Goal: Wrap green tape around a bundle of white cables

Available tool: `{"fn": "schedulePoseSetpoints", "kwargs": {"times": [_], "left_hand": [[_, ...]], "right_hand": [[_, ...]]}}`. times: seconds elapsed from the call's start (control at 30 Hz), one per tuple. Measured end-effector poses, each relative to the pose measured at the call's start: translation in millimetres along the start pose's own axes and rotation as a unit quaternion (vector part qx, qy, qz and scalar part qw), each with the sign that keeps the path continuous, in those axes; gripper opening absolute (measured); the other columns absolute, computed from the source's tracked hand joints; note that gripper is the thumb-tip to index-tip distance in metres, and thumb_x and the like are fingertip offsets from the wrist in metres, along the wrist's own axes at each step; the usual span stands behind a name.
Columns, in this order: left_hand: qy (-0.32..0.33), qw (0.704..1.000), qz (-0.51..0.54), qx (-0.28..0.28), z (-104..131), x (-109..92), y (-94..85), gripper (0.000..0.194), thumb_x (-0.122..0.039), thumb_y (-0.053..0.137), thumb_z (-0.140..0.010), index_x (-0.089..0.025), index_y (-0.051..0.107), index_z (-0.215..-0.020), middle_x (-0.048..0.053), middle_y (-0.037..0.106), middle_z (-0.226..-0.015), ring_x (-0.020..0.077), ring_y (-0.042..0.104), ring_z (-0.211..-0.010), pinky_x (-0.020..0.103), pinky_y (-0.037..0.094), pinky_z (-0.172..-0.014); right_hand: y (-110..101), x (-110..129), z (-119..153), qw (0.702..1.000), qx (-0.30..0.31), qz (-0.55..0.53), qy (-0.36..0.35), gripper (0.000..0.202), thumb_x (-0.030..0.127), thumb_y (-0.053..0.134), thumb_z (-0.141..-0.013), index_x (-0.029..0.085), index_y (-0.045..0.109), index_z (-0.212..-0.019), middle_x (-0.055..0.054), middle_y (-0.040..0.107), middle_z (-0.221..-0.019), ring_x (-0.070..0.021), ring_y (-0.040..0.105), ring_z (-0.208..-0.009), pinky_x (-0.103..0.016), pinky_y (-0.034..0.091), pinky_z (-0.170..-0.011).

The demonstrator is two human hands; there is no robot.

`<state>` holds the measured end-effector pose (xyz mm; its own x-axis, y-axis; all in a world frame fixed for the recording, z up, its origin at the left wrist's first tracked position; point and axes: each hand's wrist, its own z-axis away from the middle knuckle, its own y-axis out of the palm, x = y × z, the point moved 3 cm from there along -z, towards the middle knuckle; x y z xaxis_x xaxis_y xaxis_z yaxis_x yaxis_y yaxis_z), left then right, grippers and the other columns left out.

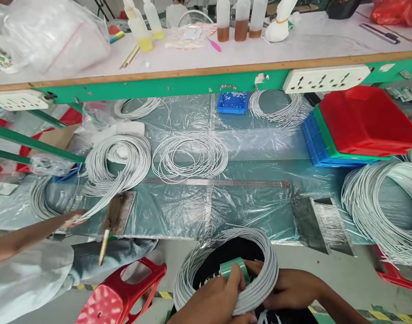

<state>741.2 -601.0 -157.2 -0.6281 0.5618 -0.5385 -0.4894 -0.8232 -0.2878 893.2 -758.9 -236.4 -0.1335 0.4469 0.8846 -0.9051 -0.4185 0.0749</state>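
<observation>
Low in front of me is a coil of thin grey-white cable (271, 256), tilted towards my body. My left hand (216, 294) is closed on its near side, with a finger against a roll of green tape (230, 266) inside the loop. Around the coil's right side wraps my right hand (290, 290); some of its fingers reach through beside the tape. Parts of both hands' grips are hidden by the cable. Beyond, on the plastic-covered bench (253, 207), lie a loose cable coil (212, 155) and a long steel ruler (239, 183).
At left, a co-worker's hand (74, 218) holds cable ends from a thick coil (138, 157). Stacked bins (364, 121), a large coil (357, 202) and a metal holder (322, 225) stand right. A blue tray (233, 109) sits under the shelf (192, 58). A red stool (105, 301) stands lower left.
</observation>
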Motion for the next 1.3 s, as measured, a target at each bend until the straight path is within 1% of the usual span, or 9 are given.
{"fn": "schedulePoseSetpoints", "kwargs": {"times": [0.1, 0.17, 0.27, 0.4, 0.47, 0.63, 0.87, 1.13, 1.3], "left_hand": [[0.027, 1.0, -0.015, 0.003, 2, 2, 8.7, 0.04, -0.039, 0.067, -0.086, -0.024, 0.046, -0.117, 0.007, 0.066, -0.103, 0.0266, 0.065, -0.094, 0.029, 0.048, -0.078], [0.044, 0.999, -0.024, 0.008, 3, 3, 14.2, 0.041, -0.04, 0.068, -0.086, -0.024, 0.048, -0.118, 0.007, 0.067, -0.102, 0.0273, 0.066, -0.093, 0.028, 0.048, -0.075], [0.073, 0.996, -0.044, 0.004, 3, 4, 20.1, 0.044, -0.043, 0.067, -0.087, -0.023, 0.048, -0.122, 0.009, 0.068, -0.102, 0.029, 0.067, -0.094, 0.029, 0.049, -0.075], [0.1, 0.994, -0.035, -0.012, 6, 6, 23.2, 0.046, -0.043, 0.065, -0.088, -0.024, 0.046, -0.125, 0.01, 0.068, -0.108, 0.0289, 0.067, -0.097, 0.03, 0.05, -0.077], [0.099, 0.995, -0.021, -0.022, 11, 8, 23.5, 0.043, -0.041, 0.062, -0.089, -0.024, 0.045, -0.124, 0.008, 0.068, -0.106, 0.0276, 0.067, -0.096, 0.03, 0.049, -0.077], [0.076, 0.997, 0.013, -0.032, 27, 11, 21.7, 0.04, -0.035, 0.052, -0.09, -0.027, 0.045, -0.129, 0.007, 0.067, -0.107, 0.0263, 0.064, -0.097, 0.031, 0.047, -0.077], [0.058, 0.994, 0.086, -0.026, 34, 13, 22.1, 0.037, -0.039, 0.046, -0.096, -0.029, 0.048, -0.132, 0.007, 0.063, -0.115, 0.0256, 0.057, -0.107, 0.034, 0.045, -0.089], [0.066, 0.98, 0.164, -0.087, 39, 14, 28.8, 0.033, -0.029, 0.051, -0.091, -0.03, 0.053, -0.124, 0.005, 0.038, -0.149, 0.0237, 0.055, -0.115, 0.035, 0.045, -0.101], [0.037, 0.957, 0.237, -0.163, 31, 25, 37.3, 0.035, -0.021, 0.056, -0.082, -0.024, 0.041, -0.114, 0.007, 0.05, -0.126, 0.0171, 0.054, -0.087, 0.029, 0.047, -0.08]], "right_hand": [[-32, 20, 33, 0.998, 0.053, -0.03, -0.03, 0.061, 0.051, 0.065, -0.092, 0.018, 0.054, -0.142, -0.013, 0.053, -0.142, -0.0311, 0.05, -0.131, -0.046, 0.04, -0.113], [-55, 35, 35, 0.999, 0.011, -0.042, -0.011, 0.039, 0.05, 0.056, -0.098, 0.02, 0.073, -0.117, -0.009, 0.074, -0.098, -0.0235, 0.071, -0.085, -0.035, 0.057, -0.079], [-71, 51, -3, 0.991, -0.116, 0.027, -0.053, 0.04, 0.053, 0.054, -0.097, 0.02, 0.074, -0.107, -0.007, 0.073, -0.093, -0.0218, 0.068, -0.083, -0.033, 0.053, -0.077], [-38, 42, -77, 0.988, 0.066, 0.1, -0.098, 0.055, 0.059, 0.065, -0.083, 0.019, 0.069, -0.12, -0.008, 0.071, -0.104, -0.0221, 0.065, -0.087, -0.029, 0.05, -0.072], [-23, 34, -91, 0.988, 0.067, 0.075, -0.116, 0.048, 0.055, 0.062, -0.084, 0.02, 0.07, -0.117, -0.006, 0.07, -0.101, -0.0193, 0.063, -0.081, -0.027, 0.048, -0.068], [-11, 41, -70, 0.986, -0.085, 0.049, -0.135, 0.037, 0.043, 0.066, -0.085, 0.02, 0.072, -0.114, -0.006, 0.068, -0.1, -0.0213, 0.061, -0.084, -0.029, 0.048, -0.07], [-27, 63, -50, 0.958, -0.196, 0.014, -0.208, 0.043, 0.046, 0.062, -0.094, 0.021, 0.064, -0.129, -0.008, 0.063, -0.109, -0.0218, 0.059, -0.092, -0.028, 0.049, -0.069], [-7, 43, -50, 0.932, -0.174, -0.251, -0.195, 0.042, 0.046, 0.064, -0.096, 0.026, 0.059, -0.133, -0.007, 0.051, -0.116, -0.0189, 0.061, -0.084, -0.028, 0.061, -0.057], [-4, 38, -53, 0.938, -0.219, -0.213, -0.162, 0.044, 0.05, 0.064, -0.095, 0.026, 0.061, -0.131, -0.007, 0.052, -0.116, -0.0166, 0.057, -0.079, -0.024, 0.06, -0.054]]}}
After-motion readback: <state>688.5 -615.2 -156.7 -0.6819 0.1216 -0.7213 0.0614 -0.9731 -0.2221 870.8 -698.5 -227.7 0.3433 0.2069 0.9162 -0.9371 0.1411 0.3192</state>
